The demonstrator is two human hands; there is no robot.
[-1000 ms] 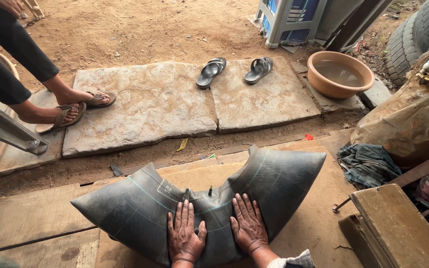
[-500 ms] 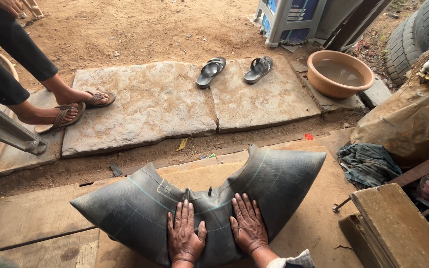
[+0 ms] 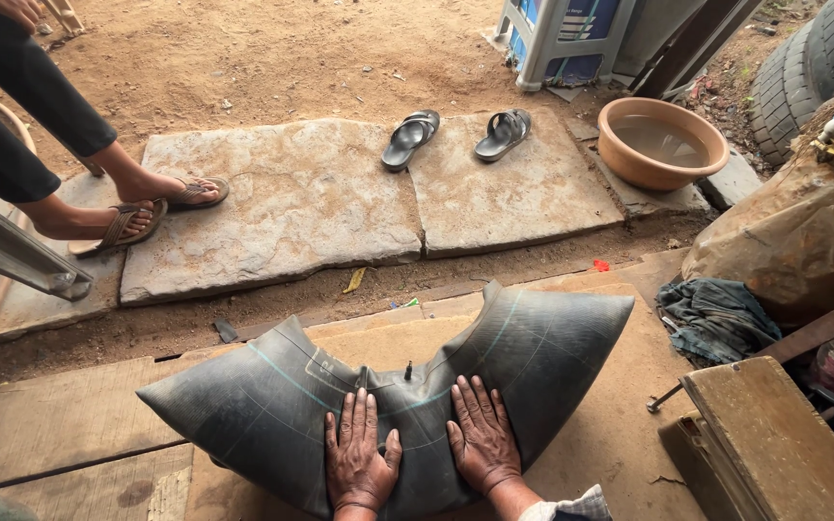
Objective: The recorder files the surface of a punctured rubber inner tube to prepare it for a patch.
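The left hand [image 3: 359, 463] lay flat, fingers together, on the black inner tube [image 3: 388, 405], which was folded on the wooden boards [image 3: 60, 434]. Just beside it, the right hand [image 3: 483, 439] pressed palm-down, fingers slightly spread. A blue-and-white crate [image 3: 562, 34] stood far beyond.

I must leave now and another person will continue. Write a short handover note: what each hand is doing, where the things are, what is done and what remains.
Left hand: flat, palm down on the black inner tube, fingers spread, gripping nothing.
Right hand: the same, pressing beside it, right of the valve stem.
The tube lies folded on the wooden boards, pressed down in the middle, both ends bulging with air. The valve stands upright between the hands.
Done: tube laid out and partly flattened.
Left: the ends hold air, so pressing is probably unfinished.
Nearby: water basin, rag, another person's feet.
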